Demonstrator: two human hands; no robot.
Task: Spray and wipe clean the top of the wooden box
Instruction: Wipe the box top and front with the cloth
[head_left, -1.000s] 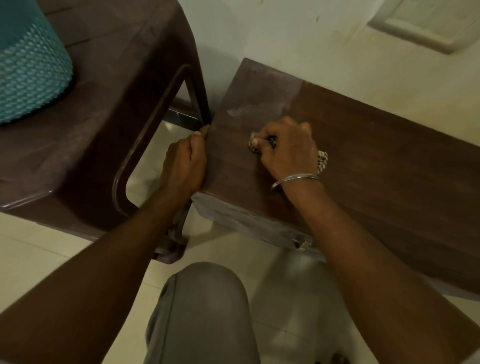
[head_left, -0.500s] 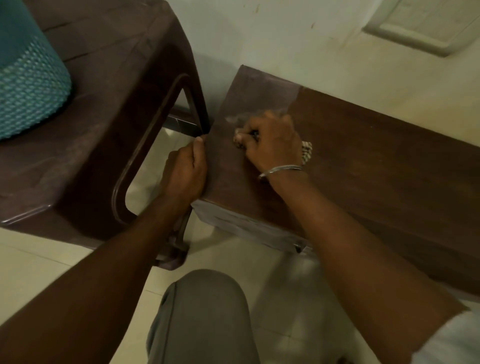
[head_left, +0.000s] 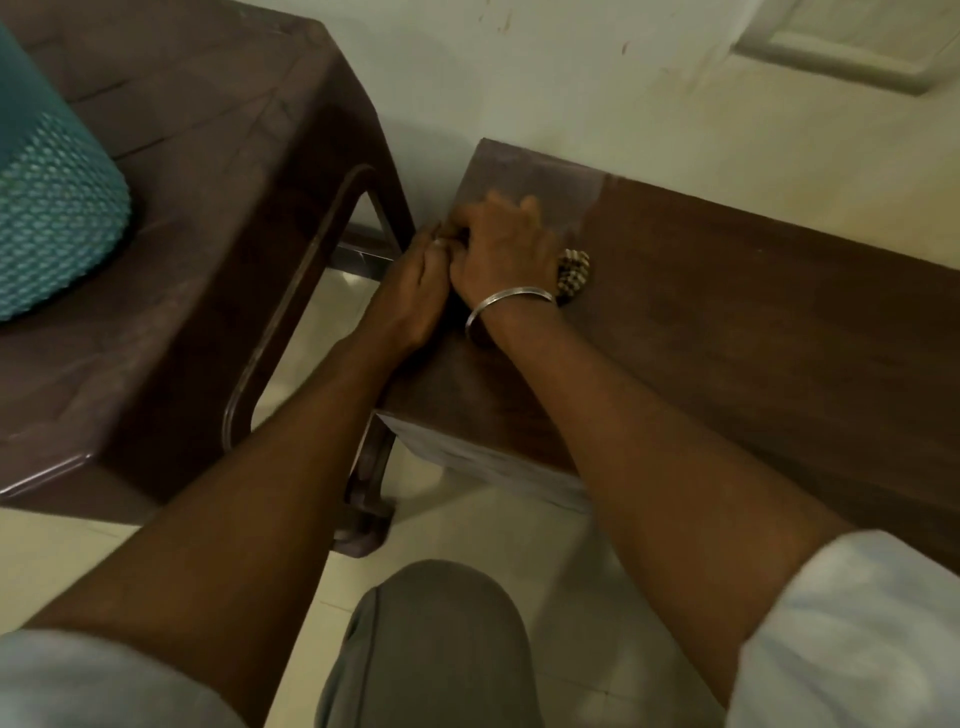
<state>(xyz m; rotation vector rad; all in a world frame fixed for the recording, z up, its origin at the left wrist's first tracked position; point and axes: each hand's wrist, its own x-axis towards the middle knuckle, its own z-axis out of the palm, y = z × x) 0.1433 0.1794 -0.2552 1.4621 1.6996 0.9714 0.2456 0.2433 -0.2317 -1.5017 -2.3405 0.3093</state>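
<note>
Wooden box (head_left: 753, 322) top, dark brown, lies directly under the right grip (head_left: 506, 244), which sits near the box's far left corner. That grip is curled down onto the top and bunched round a patterned cloth (head_left: 574, 273). Most of the cloth is hidden under the palm, and only a checked fold pokes out on the wrist side, lying on the wood. A thin metal bangle (head_left: 506, 304) circles the right wrist, just nearer than the cloth.

Touching this grip on its left is the left grip (head_left: 415, 293), set against the box's left edge with its fingers (head_left: 439, 244) bent. Motion blur hides whether they clasp the edge or only lie against it.

Beyond the right grip, the box's far left corner carries a pale, dusty patch (head_left: 524, 171), lighter than the darker wood to its right. The far side of the box stands against a cream wall (head_left: 571, 78).

Left of the box, just beside it, stands a brown plastic counter (head_left: 208, 234) with a teal woven basket (head_left: 52, 218) on it. Under the box is a pale tiled floor (head_left: 467, 519). Nearer than the box's front edge, a knee in grey trousers (head_left: 431, 649) shows between the two forearms, and white sleeves (head_left: 857, 634) show at the bottom of the view.
</note>
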